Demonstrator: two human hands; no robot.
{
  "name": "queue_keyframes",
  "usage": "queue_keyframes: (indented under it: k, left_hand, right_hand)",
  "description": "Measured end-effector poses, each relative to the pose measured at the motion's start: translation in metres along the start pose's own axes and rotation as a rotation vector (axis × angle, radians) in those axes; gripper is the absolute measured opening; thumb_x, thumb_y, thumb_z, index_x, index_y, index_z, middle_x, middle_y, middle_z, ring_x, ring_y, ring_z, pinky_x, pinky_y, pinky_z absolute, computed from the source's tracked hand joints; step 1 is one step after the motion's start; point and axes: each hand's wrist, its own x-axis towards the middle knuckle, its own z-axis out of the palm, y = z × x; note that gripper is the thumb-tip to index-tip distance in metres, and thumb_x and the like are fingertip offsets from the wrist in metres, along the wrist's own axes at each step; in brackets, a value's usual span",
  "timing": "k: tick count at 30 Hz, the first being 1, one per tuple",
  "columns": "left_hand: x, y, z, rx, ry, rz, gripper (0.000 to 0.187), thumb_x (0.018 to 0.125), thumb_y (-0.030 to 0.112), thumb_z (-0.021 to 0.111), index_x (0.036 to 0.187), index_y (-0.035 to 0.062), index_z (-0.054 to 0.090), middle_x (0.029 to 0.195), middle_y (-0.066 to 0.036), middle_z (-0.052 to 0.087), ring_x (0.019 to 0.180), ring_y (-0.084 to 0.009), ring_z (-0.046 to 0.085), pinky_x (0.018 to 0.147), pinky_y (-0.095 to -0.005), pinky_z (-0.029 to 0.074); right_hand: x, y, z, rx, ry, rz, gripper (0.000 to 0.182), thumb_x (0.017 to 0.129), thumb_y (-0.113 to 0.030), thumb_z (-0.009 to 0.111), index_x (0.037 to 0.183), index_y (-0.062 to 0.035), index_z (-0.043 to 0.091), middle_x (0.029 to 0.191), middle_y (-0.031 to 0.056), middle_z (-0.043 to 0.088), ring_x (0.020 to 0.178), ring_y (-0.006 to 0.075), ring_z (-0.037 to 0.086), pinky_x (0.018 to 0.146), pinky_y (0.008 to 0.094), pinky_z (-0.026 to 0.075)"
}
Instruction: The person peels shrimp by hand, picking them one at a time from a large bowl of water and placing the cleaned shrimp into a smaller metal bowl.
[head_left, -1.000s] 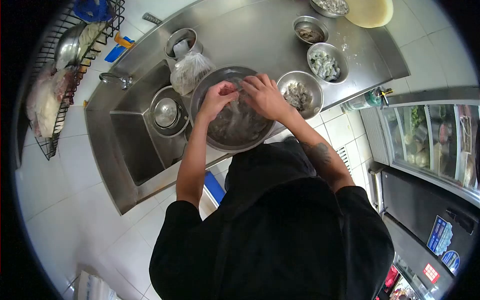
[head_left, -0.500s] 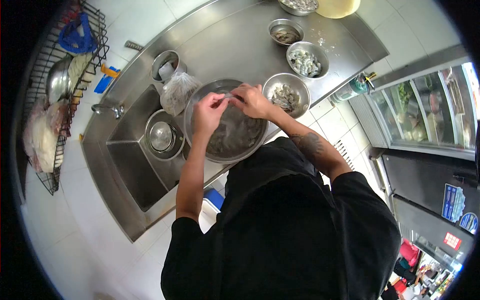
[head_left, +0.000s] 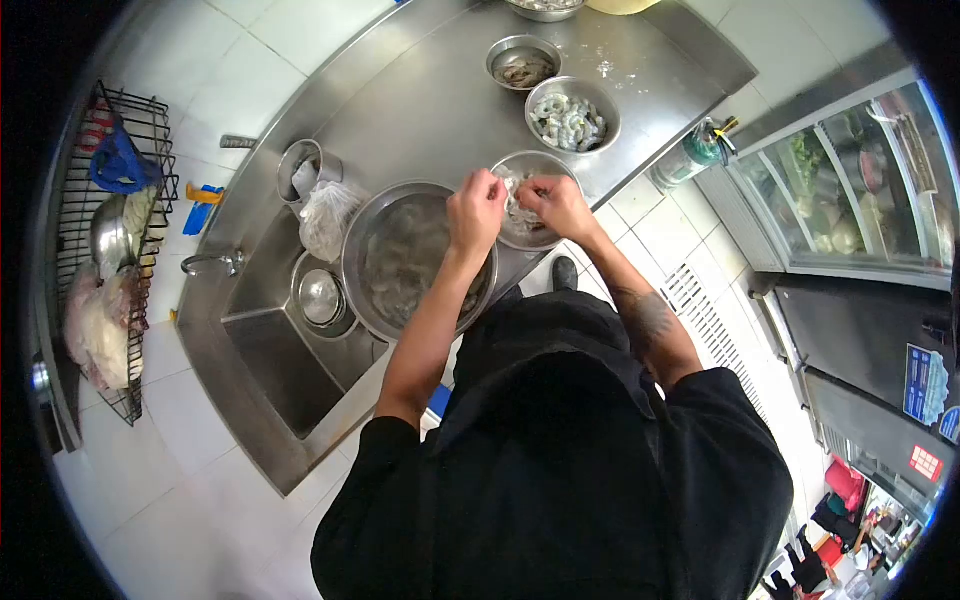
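Observation:
My left hand is closed in a pinch above the right rim of a large steel bowl. Grey raw shrimp lie in cloudy water inside that bowl. Over a smaller steel bowl to its right is my right hand, fingers curled together and slightly blurred. Whatever sits between the fingers of either hand is too small or hidden to make out. Pale shrimp scraps partly show under the hands. Farther back stands a bowl of peeled shrimp.
Another small bowl with dark shrimp stands behind. A clear plastic bag and a steel pot are left of the large bowl. The sink holds nested bowls. A glass-door fridge stands right; people are in the distance.
Both hands have shifted right from above the large bowl, where they pinched a shrimp together, to the smaller bowl. They have moved apart. The camera view has shifted too.

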Motion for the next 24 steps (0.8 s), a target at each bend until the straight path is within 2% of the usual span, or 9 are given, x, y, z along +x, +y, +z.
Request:
queue_keyframes:
  k: [3, 4, 5, 7, 9, 11, 14, 20, 24]
  left_hand:
    - [0.009, -0.024, 0.016, -0.348, 0.045, -0.436, 0.020, 0.076, 0.008, 0.079, 0.087, 0.0016, 0.065, 0.078, -0.007, 0.069, 0.073, -0.0120, 0.066, 0.066, -0.0279, 0.052]
    - [0.013, -0.012, 0.012, -0.417, 0.027, -0.442, 0.022, 0.078, 0.008, 0.079, 0.092, 0.0017, 0.065, 0.082, -0.006, 0.069, 0.076, -0.0119, 0.065, 0.069, -0.0279, 0.052]
    - [0.017, -0.001, 0.008, -0.486, 0.019, -0.448, 0.024, 0.079, 0.008, 0.078, 0.097, 0.0018, 0.065, 0.086, -0.006, 0.069, 0.079, -0.0118, 0.064, 0.072, -0.0278, 0.052]
    - [0.008, -0.012, 0.017, -0.489, -0.140, -0.384, 0.031, 0.081, 0.009, 0.077, 0.109, 0.0027, 0.062, 0.095, -0.006, 0.067, 0.087, -0.0112, 0.063, 0.075, -0.0280, 0.052]
    - [0.007, 0.006, 0.014, -0.536, -0.213, -0.427, 0.033, 0.086, 0.008, 0.072, 0.115, 0.0003, 0.058, 0.106, -0.008, 0.065, 0.086, -0.0093, 0.061, 0.076, -0.0266, 0.053]
    - [0.002, 0.009, 0.019, -0.653, -0.214, -0.413, 0.027, 0.088, 0.005, 0.069, 0.112, -0.0005, 0.059, 0.106, -0.008, 0.063, 0.080, -0.0095, 0.061, 0.072, -0.0254, 0.053]
    - [0.003, 0.022, -0.002, -0.743, -0.208, -0.524, 0.022, 0.089, 0.003, 0.067, 0.110, -0.0004, 0.060, 0.097, -0.006, 0.063, 0.076, -0.0097, 0.063, 0.068, -0.0257, 0.054]
    - [0.004, -0.003, -0.023, -0.635, -0.622, -0.431, 0.014, 0.085, 0.001, 0.072, 0.093, -0.0035, 0.062, 0.081, -0.010, 0.068, 0.076, -0.0144, 0.069, 0.069, -0.0280, 0.057]
    - [0.005, -0.013, -0.033, -0.888, -0.583, -0.553, 0.013, 0.085, 0.000, 0.072, 0.090, -0.0040, 0.062, 0.082, -0.014, 0.070, 0.076, -0.0183, 0.070, 0.068, -0.0296, 0.057]
  right_hand:
    - [-0.004, 0.003, -0.024, -0.303, -0.099, 0.059, 0.022, 0.088, -0.027, 0.063, 0.089, -0.0074, 0.072, 0.071, 0.0131, 0.066, 0.075, 0.0314, 0.066, 0.079, 0.0497, 0.047]
    - [-0.005, 0.004, -0.029, -0.538, -0.149, 0.016, 0.025, 0.087, -0.029, 0.066, 0.099, -0.0072, 0.070, 0.084, 0.0139, 0.067, 0.094, 0.0323, 0.064, 0.082, 0.0532, 0.043]
    - [-0.008, 0.010, -0.031, -0.538, -0.175, -0.003, 0.025, 0.087, -0.029, 0.066, 0.099, -0.0072, 0.070, 0.084, 0.0139, 0.067, 0.094, 0.0323, 0.064, 0.082, 0.0532, 0.043]
    - [-0.003, 0.022, -0.026, -0.455, 0.074, -0.377, 0.027, 0.087, -0.028, 0.067, 0.102, -0.0045, 0.066, 0.093, 0.0158, 0.065, 0.103, 0.0355, 0.059, 0.079, 0.0526, 0.042]
    - [0.012, 0.031, -0.027, -0.355, -0.050, -0.557, 0.023, 0.090, -0.022, 0.064, 0.100, -0.0011, 0.063, 0.090, 0.0185, 0.063, 0.093, 0.0373, 0.059, 0.078, 0.0513, 0.042]
    - [0.019, 0.021, -0.037, -0.308, -0.307, -0.481, 0.016, 0.092, -0.015, 0.061, 0.098, -0.0001, 0.063, 0.086, 0.0191, 0.061, 0.086, 0.0385, 0.059, 0.077, 0.0465, 0.045]
    - [0.025, 0.022, -0.041, -0.165, -0.411, -0.379, 0.010, 0.091, -0.008, 0.060, 0.096, 0.0009, 0.062, 0.086, 0.0193, 0.061, 0.081, 0.0384, 0.058, 0.072, 0.0439, 0.045]
    - [0.030, 0.014, -0.054, -0.209, -0.498, -0.563, 0.008, 0.088, -0.006, 0.065, 0.086, 0.0023, 0.065, 0.079, 0.0179, 0.061, 0.070, 0.0347, 0.057, 0.063, 0.0405, 0.045]
    - [0.024, 0.019, -0.049, -0.041, -0.518, -0.274, 0.013, 0.090, -0.010, 0.066, 0.087, 0.0022, 0.066, 0.076, 0.0107, 0.062, 0.070, 0.0188, 0.057, 0.063, 0.0325, 0.044]
